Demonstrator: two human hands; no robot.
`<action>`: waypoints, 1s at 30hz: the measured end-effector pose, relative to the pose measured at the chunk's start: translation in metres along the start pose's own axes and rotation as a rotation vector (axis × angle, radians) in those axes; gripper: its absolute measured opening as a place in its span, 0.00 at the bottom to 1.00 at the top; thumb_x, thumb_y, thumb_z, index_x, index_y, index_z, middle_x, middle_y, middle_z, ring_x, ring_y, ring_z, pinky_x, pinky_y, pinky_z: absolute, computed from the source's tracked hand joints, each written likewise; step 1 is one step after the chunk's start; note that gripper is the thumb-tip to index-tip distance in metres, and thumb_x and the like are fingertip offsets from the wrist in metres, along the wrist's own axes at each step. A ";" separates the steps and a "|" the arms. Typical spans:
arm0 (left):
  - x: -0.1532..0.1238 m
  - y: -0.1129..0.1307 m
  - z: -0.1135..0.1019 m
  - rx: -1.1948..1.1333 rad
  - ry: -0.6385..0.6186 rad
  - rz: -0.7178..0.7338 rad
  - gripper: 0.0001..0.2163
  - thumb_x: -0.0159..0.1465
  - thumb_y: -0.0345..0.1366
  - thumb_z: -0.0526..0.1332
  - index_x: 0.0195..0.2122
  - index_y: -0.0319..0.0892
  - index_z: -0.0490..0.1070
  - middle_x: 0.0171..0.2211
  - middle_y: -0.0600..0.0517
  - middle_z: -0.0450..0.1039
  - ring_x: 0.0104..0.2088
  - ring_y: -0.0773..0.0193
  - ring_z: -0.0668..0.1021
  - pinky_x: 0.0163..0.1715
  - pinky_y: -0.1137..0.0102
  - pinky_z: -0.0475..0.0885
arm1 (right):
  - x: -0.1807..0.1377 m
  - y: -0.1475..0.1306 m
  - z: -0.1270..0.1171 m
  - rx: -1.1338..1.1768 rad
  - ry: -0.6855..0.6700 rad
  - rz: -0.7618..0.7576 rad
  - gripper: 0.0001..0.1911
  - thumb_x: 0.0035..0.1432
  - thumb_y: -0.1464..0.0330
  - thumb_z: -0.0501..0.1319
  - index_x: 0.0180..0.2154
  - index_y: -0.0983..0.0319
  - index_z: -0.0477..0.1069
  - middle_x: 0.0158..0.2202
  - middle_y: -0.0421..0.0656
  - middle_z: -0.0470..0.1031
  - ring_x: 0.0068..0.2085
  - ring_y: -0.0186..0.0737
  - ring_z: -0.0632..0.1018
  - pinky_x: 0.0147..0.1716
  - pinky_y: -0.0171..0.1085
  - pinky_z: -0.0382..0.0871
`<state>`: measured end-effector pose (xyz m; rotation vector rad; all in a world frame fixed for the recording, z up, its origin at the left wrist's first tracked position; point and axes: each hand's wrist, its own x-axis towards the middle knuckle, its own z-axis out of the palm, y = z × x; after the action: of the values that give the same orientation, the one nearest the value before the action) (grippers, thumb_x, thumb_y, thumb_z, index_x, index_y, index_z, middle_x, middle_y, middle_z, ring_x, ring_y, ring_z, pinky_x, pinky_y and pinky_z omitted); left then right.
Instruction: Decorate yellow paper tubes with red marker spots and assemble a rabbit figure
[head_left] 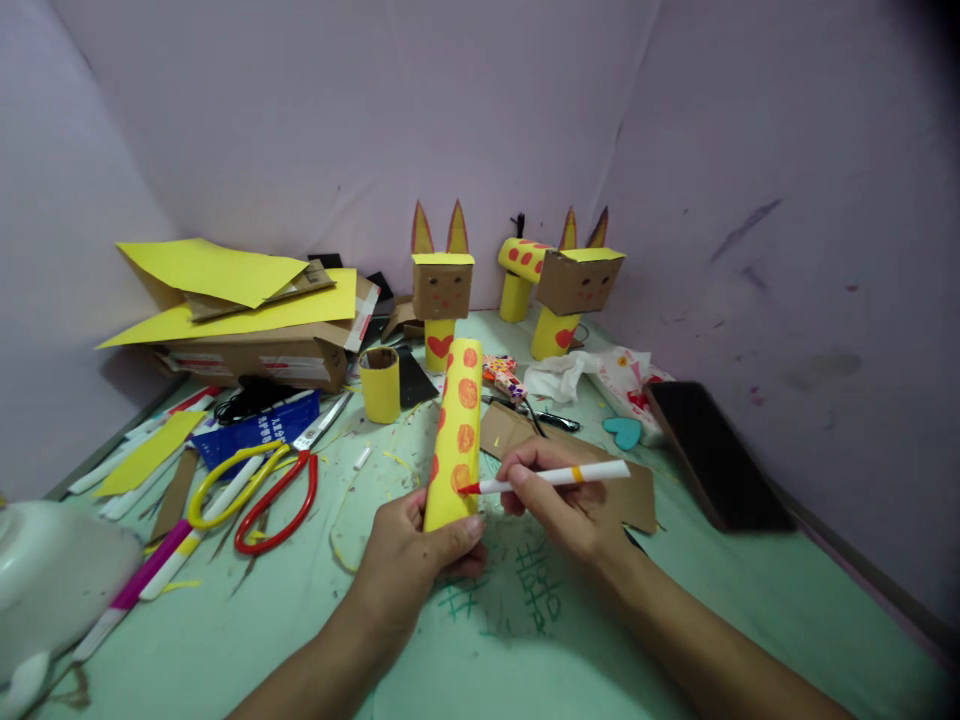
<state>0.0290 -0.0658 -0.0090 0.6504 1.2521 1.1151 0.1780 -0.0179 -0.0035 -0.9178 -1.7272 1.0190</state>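
While the left hand (409, 550) grips the yellow tube (453, 440) by its lower end, thumb across the front and fingers curled behind, the right hand (559, 512) pinches a white marker (559, 476) between its thumb and fingers. The marker's red tip points to nine o'clock at the lowest red spot, seemingly touching it, though the contact is too small to be sure of. The tube is at mid-view above the green tabletop (300, 630), its upper end toward twelve. Around it as the dial's center, a box-headed figure (442, 288) stands at twelve, a second figure (579, 283) at one, a short yellow roll (380, 392) at ten, scissors (302, 450) near nine and a dark phone (716, 455) at three.
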 end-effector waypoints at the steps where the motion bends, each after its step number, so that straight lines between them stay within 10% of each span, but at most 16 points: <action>1: 0.000 0.000 0.000 0.002 0.000 0.002 0.17 0.43 0.36 0.71 0.31 0.34 0.71 0.20 0.54 0.72 0.21 0.68 0.73 0.22 0.74 0.71 | 0.000 0.001 -0.001 0.010 -0.004 0.003 0.10 0.56 0.65 0.54 0.26 0.62 0.68 0.19 0.38 0.69 0.22 0.35 0.69 0.21 0.33 0.61; 30: 0.002 -0.002 -0.001 -0.014 -0.023 0.017 0.15 0.42 0.37 0.72 0.28 0.35 0.72 0.19 0.53 0.70 0.20 0.68 0.72 0.21 0.74 0.70 | 0.000 0.000 0.001 0.020 0.030 0.000 0.10 0.58 0.65 0.54 0.28 0.61 0.68 0.20 0.38 0.69 0.23 0.35 0.70 0.22 0.33 0.63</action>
<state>0.0286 -0.0645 -0.0121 0.6623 1.2202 1.1271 0.1766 -0.0177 -0.0039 -0.9164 -1.6898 1.0161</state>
